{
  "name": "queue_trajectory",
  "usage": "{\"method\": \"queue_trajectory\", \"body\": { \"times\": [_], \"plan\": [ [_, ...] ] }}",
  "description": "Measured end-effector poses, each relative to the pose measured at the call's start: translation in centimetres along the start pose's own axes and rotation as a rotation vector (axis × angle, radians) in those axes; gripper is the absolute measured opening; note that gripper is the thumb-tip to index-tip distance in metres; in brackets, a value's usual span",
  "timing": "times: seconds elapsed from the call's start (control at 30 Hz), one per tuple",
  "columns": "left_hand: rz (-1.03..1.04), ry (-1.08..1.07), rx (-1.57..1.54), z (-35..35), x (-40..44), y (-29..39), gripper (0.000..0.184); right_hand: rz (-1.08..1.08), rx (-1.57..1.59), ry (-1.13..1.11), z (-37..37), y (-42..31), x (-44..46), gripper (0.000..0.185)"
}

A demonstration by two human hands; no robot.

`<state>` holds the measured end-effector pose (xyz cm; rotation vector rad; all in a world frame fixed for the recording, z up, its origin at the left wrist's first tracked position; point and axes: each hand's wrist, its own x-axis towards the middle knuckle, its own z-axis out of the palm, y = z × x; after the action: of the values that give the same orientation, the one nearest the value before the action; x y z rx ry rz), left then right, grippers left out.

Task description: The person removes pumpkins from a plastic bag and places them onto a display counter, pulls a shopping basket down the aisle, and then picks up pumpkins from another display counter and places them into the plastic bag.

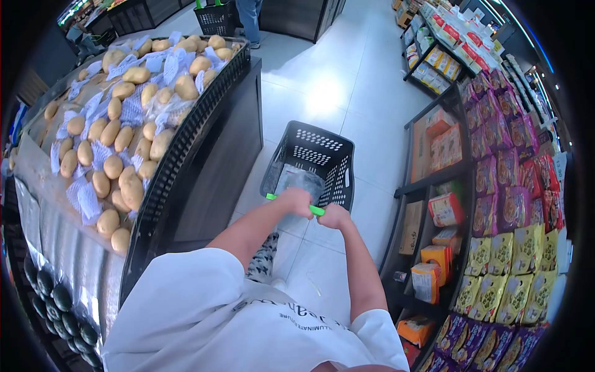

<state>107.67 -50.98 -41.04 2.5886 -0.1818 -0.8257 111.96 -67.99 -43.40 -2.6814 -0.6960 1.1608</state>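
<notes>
A black shopping basket (344,162) with perforated sides hangs in front of my body at the centre. My left hand (296,202) and my right hand (335,216) are both closed around its green handle (317,211), with a short stretch of green showing between them. Inside the basket lies a clear plastic bag (300,178), partly covered by my left hand; what it contains is hard to make out.
At left stands a potato display (167,149) with a black rim, avocado-like dark produce (62,297) below it. Shelves of packaged food (508,204) line the right. Tiled floor (322,87) runs between them. Ahead, a person's leg (250,22) is beside another basket (214,20).
</notes>
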Motion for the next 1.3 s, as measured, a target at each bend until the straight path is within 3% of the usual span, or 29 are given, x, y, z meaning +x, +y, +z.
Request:
{"method": "queue_trajectory", "body": {
  "times": [0.17, 0.53, 1.13, 1.3],
  "plan": [
    [0.019, -0.016, -0.006, -4.5, 6.7, -2.1, 0.049, -0.016, -0.051, -0.055, -6.4, 1.0, 5.1, 0.037],
    [-0.049, 0.029, -0.094, -14.6, 18.9, -5.2, 0.046, -0.067, -0.086, 0.063, -18.9, 3.6, 16.0, 0.033],
    [-0.403, 0.15, -0.307, -32.4, 38.3, -12.5, 0.048, -0.459, -0.319, 0.003, -41.2, 6.6, 43.1, 0.032],
    [-0.475, 0.328, -0.376, -35.1, 42.6, -15.3, 0.04, -0.542, -0.363, -0.035, -46.3, 5.2, 49.1, 0.035]
  ]
}}
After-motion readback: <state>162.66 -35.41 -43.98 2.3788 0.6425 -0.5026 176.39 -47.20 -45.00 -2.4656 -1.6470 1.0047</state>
